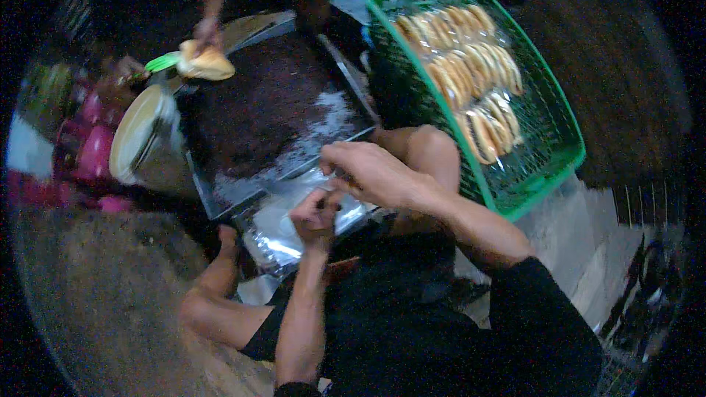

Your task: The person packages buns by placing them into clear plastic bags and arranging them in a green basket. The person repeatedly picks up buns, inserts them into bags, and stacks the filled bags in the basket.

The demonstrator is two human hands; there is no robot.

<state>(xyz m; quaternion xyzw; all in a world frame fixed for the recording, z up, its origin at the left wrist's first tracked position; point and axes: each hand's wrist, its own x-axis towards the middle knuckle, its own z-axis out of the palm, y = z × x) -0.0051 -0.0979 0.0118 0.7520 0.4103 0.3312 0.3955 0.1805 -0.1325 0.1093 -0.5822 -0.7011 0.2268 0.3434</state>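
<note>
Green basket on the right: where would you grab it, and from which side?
Likely by the rim of the green basket, along its right long side, coming from the right: that edge is exposed, with the wrapped buns lying lower inside, while a bent knee crowds the left side.

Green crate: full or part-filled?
Part-filled. Plastic-wrapped buns sit in rows inside the green crate, but its mesh floor shows uncovered at the near end.
</note>
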